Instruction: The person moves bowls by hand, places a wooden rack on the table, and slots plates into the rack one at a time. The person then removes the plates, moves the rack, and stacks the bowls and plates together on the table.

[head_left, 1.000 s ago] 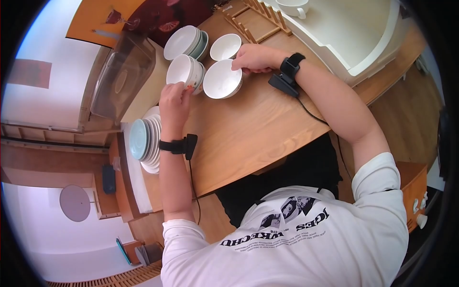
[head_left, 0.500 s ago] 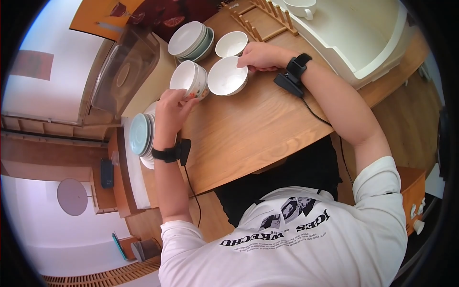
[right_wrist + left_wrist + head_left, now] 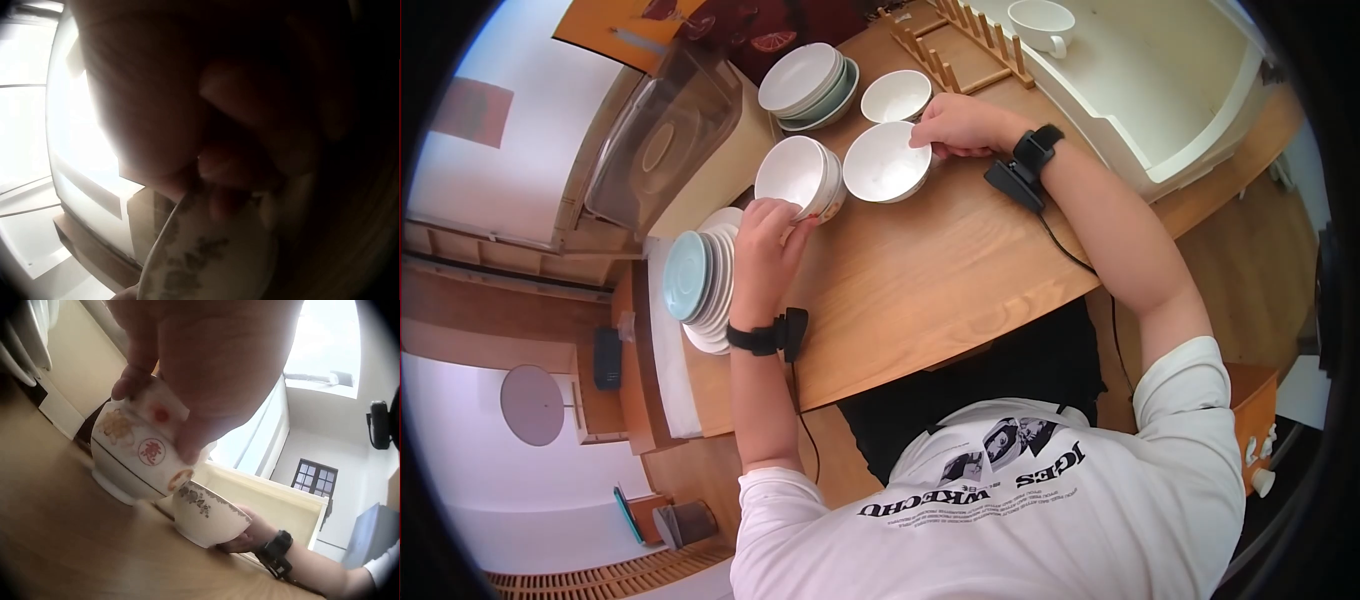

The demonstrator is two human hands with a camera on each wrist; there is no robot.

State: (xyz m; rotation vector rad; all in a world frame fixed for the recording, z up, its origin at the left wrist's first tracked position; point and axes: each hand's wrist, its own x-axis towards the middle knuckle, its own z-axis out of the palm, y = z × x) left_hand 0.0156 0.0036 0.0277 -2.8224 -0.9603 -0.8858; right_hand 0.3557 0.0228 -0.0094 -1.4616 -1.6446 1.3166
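My left hand [image 3: 766, 250] pinches the near rim of a small stack of white bowls [image 3: 792, 172]; in the left wrist view the outer bowl [image 3: 134, 453] shows a red round mark and flower prints. Just right of it, my right hand [image 3: 972, 125] grips the right rim of a single white bowl [image 3: 884, 165], tilted with its inside toward the head camera. The left wrist view shows a grey floral pattern on this bowl [image 3: 207, 515]. Another white bowl [image 3: 897, 95] stands behind it.
Plates and bowls [image 3: 802, 78] are stacked at the back. More plates [image 3: 690, 275], a pale blue one on top, are left of my left hand. A wooden rack [image 3: 970, 78] stands beside a large cream tray [image 3: 1135, 125] holding a white cup [image 3: 1040, 24].
The left hand's grip has shifted slightly on the bowl stack, which now shows more of its inside. The whole scene has shifted a little in view; the right hand still grips its bowl.
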